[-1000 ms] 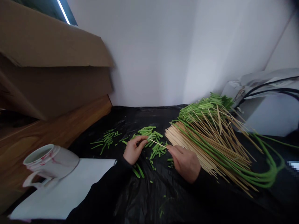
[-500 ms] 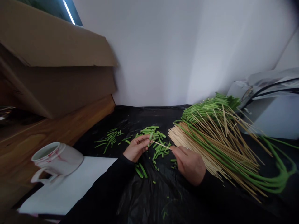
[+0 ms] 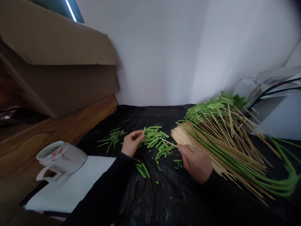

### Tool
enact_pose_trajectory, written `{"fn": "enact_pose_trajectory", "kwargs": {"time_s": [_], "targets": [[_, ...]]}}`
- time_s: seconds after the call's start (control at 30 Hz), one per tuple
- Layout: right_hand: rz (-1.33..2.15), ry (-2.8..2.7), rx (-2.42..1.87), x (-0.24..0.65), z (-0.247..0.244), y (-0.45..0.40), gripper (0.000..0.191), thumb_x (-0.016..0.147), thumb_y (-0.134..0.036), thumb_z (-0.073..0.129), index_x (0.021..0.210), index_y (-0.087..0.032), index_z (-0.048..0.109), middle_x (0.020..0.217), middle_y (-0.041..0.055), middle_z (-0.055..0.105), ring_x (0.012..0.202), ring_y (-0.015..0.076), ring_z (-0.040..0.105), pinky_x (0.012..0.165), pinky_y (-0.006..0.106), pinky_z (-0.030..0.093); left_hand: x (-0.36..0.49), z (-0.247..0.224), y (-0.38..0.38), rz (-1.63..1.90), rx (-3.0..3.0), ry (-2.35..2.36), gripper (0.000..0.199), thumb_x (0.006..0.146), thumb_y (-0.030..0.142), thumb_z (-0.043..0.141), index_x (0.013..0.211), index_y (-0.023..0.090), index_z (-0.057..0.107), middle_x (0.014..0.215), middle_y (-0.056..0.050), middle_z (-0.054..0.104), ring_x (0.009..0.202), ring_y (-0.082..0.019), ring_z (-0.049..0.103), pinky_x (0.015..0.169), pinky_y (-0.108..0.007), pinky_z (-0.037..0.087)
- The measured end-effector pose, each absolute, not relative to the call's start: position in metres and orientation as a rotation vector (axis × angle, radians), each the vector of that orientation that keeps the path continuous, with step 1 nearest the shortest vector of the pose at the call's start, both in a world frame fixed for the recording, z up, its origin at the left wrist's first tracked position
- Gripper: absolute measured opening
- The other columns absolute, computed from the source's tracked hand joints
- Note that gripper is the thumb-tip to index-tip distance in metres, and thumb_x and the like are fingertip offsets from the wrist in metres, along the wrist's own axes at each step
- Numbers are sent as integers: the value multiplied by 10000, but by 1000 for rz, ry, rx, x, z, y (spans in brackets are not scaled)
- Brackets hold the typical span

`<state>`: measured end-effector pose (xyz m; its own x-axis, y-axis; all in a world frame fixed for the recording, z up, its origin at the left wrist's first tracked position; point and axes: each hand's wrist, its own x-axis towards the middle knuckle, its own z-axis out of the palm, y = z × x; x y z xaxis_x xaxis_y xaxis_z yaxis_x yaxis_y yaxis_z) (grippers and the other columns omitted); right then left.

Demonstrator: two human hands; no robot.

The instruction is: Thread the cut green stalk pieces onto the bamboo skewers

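My left hand (image 3: 133, 143) pinches a short green stem piece (image 3: 144, 130) upright between thumb and fingertips, at the left edge of a loose pile of cut green pieces (image 3: 154, 138). My right hand (image 3: 196, 160) is closed on a thin wooden skewer (image 3: 169, 142), whose free end points up and left over the pile. The skewer and the held piece are apart. Right of the pile lies a large bundle of wooden skewers (image 3: 211, 141) with long green stems (image 3: 235, 166) across it. Behind them is a heap of skewered green pieces (image 3: 211, 108).
A stained white mug (image 3: 62, 158) lies tilted on a white sheet (image 3: 70, 188) at the left. A cardboard box (image 3: 70, 69) stands behind it. Thinner green pieces (image 3: 114, 136) lie on the black plastic (image 3: 150, 117). A pale container with black cords (image 3: 279, 116) is at the far right.
My left hand has moved left with a green piece, away from the skewer tip. My right hand has shifted slightly right, still holding the skewer. The view has moved a little.
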<state>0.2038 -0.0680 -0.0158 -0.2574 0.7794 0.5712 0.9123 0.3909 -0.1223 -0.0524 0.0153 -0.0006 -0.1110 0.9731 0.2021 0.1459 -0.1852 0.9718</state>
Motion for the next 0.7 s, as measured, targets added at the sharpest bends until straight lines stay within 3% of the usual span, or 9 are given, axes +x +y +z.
{"fn": "enact_pose_trajectory", "kwargs": {"time_s": [0.27,0.37,0.47,0.6,0.7], "targets": [[-329,-2110,-1470,205,-16,-68,258,901,-210,432,1079,-212,618,810,17,645,671,143,565,591,277,305,-43,-6,6,1152,2060,1386,263,742,327,654,947,169,698,835,-59,679,729,-169,602,650,-277,460],[-314,-2130,-1500,205,-16,-67,250,888,-194,437,1053,-214,624,792,18,637,665,144,556,583,281,300,-39,-4,1,1075,2255,1409,204,774,363,626,788,171,694,737,-36,629,645,-142,550,611,-263,423],[-264,-2151,-1560,204,-19,-66,281,862,-140,434,1078,-198,604,817,33,630,693,152,552,600,277,314,-34,-3,-5,926,2346,1320,297,764,437,628,648,165,651,643,-21,578,599,-134,515,582,-257,397],[-205,-2192,-1624,203,-20,-61,370,814,-51,416,1141,-151,559,889,70,617,796,179,544,678,282,345,-30,-6,-7,818,2436,1249,283,778,437,616,687,173,665,676,-31,592,643,-148,532,608,-262,395],[-261,-2248,-1635,214,-13,-54,311,813,-66,425,1058,-148,598,899,89,611,844,207,525,720,314,343,-32,-7,-5,815,2446,1263,268,813,413,579,722,181,677,692,-34,602,649,-150,541,620,-266,399]]}}
